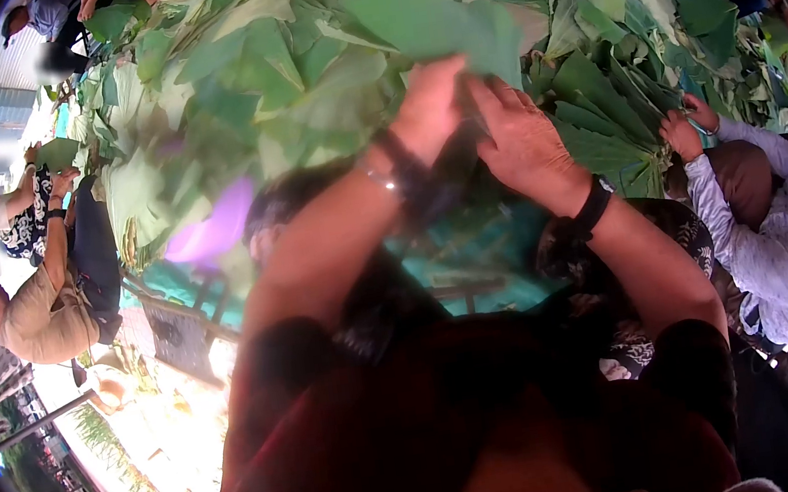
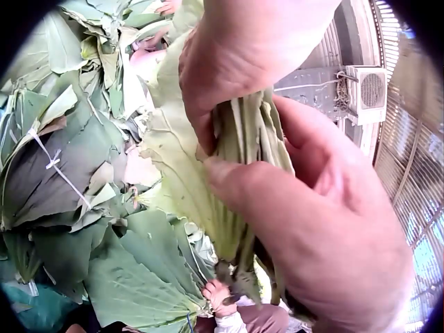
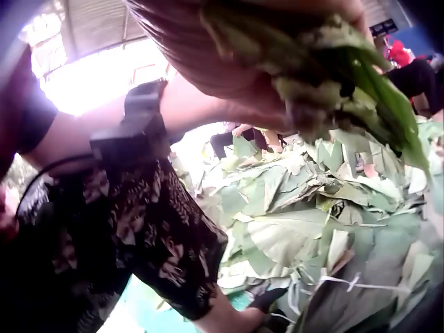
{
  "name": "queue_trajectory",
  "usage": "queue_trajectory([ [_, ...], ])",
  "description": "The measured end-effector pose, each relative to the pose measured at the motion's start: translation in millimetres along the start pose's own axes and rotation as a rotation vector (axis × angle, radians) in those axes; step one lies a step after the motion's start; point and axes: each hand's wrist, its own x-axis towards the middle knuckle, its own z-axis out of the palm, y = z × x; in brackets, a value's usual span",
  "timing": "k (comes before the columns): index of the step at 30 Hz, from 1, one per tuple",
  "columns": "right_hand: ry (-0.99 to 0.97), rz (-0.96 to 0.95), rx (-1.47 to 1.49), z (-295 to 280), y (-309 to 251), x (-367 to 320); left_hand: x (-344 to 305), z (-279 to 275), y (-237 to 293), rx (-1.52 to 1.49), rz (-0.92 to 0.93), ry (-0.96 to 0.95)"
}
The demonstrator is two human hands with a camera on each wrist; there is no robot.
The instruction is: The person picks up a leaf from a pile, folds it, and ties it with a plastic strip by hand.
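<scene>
In the head view, my left hand (image 1: 431,112) and right hand (image 1: 531,148) meet at a large, blurred green leaf (image 1: 404,21). Seen from the left wrist, a folded bundle of pale green leaves (image 2: 246,135) sits between both hands. My left hand (image 2: 257,48) grips its upper part, fingers curled round it; my right hand (image 2: 333,215) pinches it from below with the thumb in front. Dark, rough stem ends point downward. Leaf ends (image 3: 333,90) blur past a wrinkled hand in the right wrist view, hiding many fingers.
A wide heap of leaves (image 1: 278,42) spreads ahead. Another person's hands (image 1: 683,133) hold fanned leaves at the right; more people (image 1: 44,312) are at the left. A tied leaf stack (image 2: 55,166) lies on the heap. Someone's patterned clothing (image 3: 159,236) is close by.
</scene>
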Motion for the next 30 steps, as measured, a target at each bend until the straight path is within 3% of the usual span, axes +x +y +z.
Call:
queue_trajectory([
  [2,0.023,0.112,0.258,-6,7,4,10,-19,2,0.015,0.002,-0.011],
  [3,0.038,0.197,0.355,-15,14,9,4,-5,13,0.030,0.004,0.102],
  [6,0.194,0.465,0.718,-31,39,19,-3,1,37,-0.089,0.043,0.043],
  [7,0.225,0.567,0.893,-39,43,22,-3,10,47,-0.072,0.051,0.154],
  [10,0.053,0.770,1.333,-47,75,26,-3,0,60,-0.094,0.104,0.024],
  [13,-0.033,0.899,1.844,-37,73,33,-6,9,60,0.145,0.206,0.071],
  [16,0.142,0.494,1.910,-50,48,32,-12,10,57,0.168,0.162,0.056],
  [17,0.126,0.664,1.837,-47,60,33,-12,9,56,0.137,0.127,0.046],
  [20,0.411,0.629,1.643,-35,82,35,-20,16,57,-0.025,-0.005,0.014],
  [23,0.536,0.669,1.255,-23,93,36,-21,16,52,0.106,0.001,0.015],
  [26,0.590,0.401,0.470,-3,105,34,-25,29,52,0.110,-0.059,0.026],
  [29,0.700,0.215,0.406,-37,68,34,-24,30,49,0.071,-0.054,-0.004],
  [30,0.619,0.223,0.364,-40,66,33,-24,31,48,0.078,-0.036,-0.013],
])
